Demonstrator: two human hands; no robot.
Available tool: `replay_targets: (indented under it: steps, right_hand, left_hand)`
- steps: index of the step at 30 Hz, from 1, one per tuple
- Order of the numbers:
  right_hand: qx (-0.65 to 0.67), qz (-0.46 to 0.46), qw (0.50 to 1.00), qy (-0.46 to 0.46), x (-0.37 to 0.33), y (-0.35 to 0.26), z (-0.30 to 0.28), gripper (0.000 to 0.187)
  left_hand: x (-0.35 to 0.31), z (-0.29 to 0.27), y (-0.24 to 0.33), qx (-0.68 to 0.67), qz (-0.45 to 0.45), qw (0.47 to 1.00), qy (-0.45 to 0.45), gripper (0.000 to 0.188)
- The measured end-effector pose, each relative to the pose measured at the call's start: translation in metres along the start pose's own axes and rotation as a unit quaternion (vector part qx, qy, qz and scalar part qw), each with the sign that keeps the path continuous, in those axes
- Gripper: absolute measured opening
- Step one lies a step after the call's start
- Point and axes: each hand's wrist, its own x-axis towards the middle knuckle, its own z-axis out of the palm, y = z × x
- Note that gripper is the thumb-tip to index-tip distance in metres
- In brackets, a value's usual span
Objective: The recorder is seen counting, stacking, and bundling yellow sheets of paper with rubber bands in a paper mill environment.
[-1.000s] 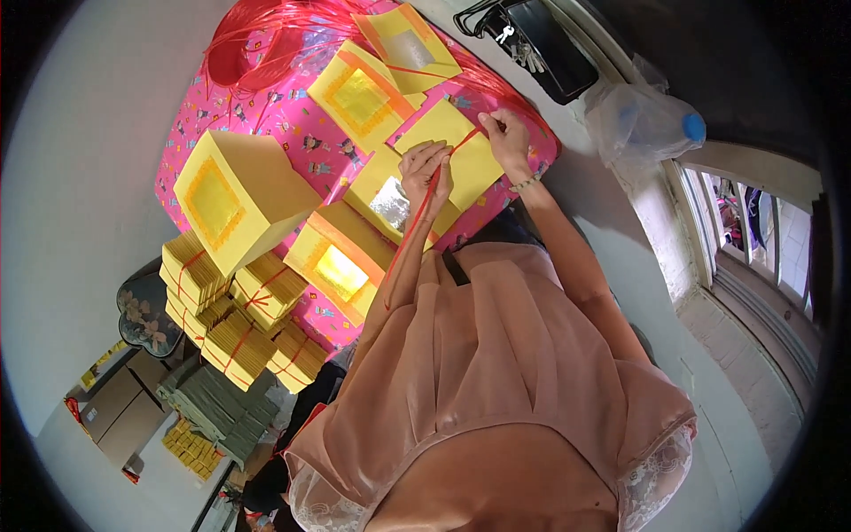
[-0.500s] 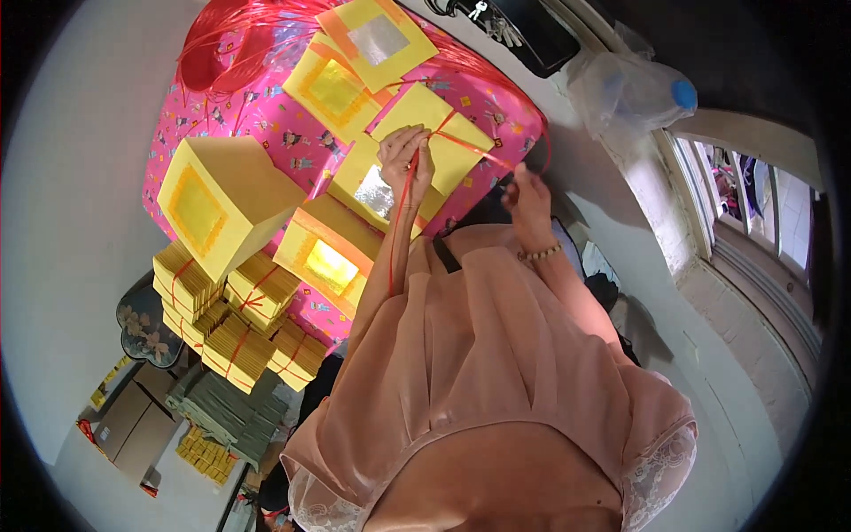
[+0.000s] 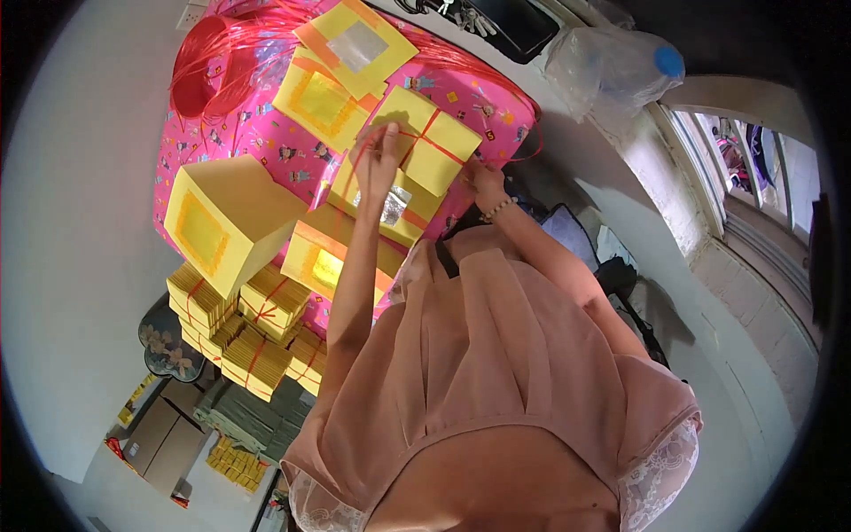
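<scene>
A square stack of yellow paper [image 3: 446, 160] lies on the pink patterned table, with red plastic string [image 3: 422, 140] crossed over its top. My left hand [image 3: 381, 164] is at the stack's left side, fingers pinched on the string, a loose length curving down beside them. Against the right corner, where the string runs over the edge, my right hand [image 3: 485, 183] is closed on the string; its fingertips are partly hidden. Under and beside this stack lies yellow paper with a silver foil square [image 3: 395, 206].
Loose yellow sheets [image 3: 324, 99] with foil squares lie beyond my left hand. A tall yellow paper stack [image 3: 235, 217] and tied bundles [image 3: 257, 355] are at the left. A red string coil [image 3: 202, 66] sits at the far left; a clear plastic bag [image 3: 612, 66] is at the far right.
My right hand has moved left and inward to the stack's corner. My left hand has shifted left off the string crossing, which now shows. The whole view has shifted slightly.
</scene>
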Motion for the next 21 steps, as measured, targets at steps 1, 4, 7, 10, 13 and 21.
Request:
replay_targets:
  steps: [1, 4, 7, 10, 13, 21]
  right_hand:
    - [0.002, 0.001, 1.0, -0.001, -0.003, 0.0, 0.006, 0.019]
    - [0.054, -0.032, 0.995, 0.083, -0.011, 0.001, 0.016, 0.024]
    - [0.017, -0.052, 0.996, 0.068, -0.007, 0.005, 0.01, 0.017]
    - [0.042, -0.051, 0.997, 0.044, 0.0, 0.014, 0.012, 0.019]
    - [0.094, -0.083, 0.99, 0.07, -0.008, 0.016, 0.027, 0.024]
    - [0.1, -0.154, 0.976, 0.117, -0.02, 0.01, 0.024, 0.019]
  left_hand:
    - [0.01, -0.005, -0.002, 0.002, 0.001, 1.0, -0.001, 0.023]
    - [0.04, -0.017, -0.006, 0.015, 0.008, 1.0, 0.025, 0.028]
    - [0.069, -0.018, -0.016, 0.155, -0.004, 0.988, 0.011, 0.029]
    - [0.094, -0.014, -0.046, 0.226, -0.038, 0.968, -0.103, 0.026]
    - [0.104, -0.01, -0.079, 0.002, -0.226, 0.961, -0.159, 0.025]
    - [0.081, -0.011, -0.055, -0.064, -0.209, 0.961, -0.169, 0.024]
